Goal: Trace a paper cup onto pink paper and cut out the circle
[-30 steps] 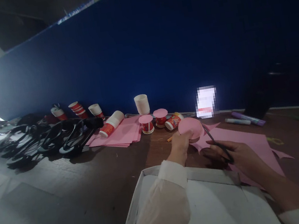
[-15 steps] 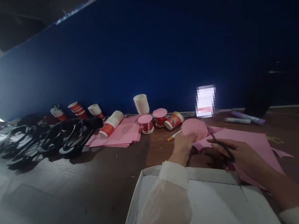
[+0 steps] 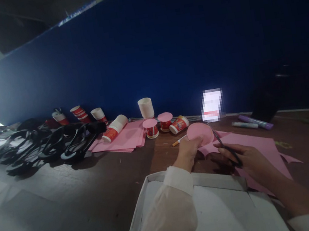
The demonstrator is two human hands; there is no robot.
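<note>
My left hand [image 3: 190,149] pinches a round piece of pink paper [image 3: 199,132] by its lower edge, holding it over the table. In my right hand [image 3: 243,156] is a pair of dark scissors [image 3: 226,147], its blades at the right edge of the round piece. A larger pink sheet [image 3: 258,150] with a curved cut-out lies under and beside my right hand. Close beyond my left hand, a paper cup [image 3: 179,124] rests on its side, and a white and orange stick [image 3: 179,140] lies near my wrist.
Two red cups [image 3: 152,130] topped with pink discs and stacked white cups [image 3: 146,108] stand along the blue partition [image 3: 133,56]. Left are pink sheets [image 3: 133,132] and black strapped devices [image 3: 73,144]. Markers [image 3: 256,121] and a blurred bright screen [image 3: 212,105] are at right; a white box [image 3: 230,209] is nearest me.
Almost nothing differs. The scissors and the round pink paper have shifted very slightly left along with the whole view; both hands keep their hold.
</note>
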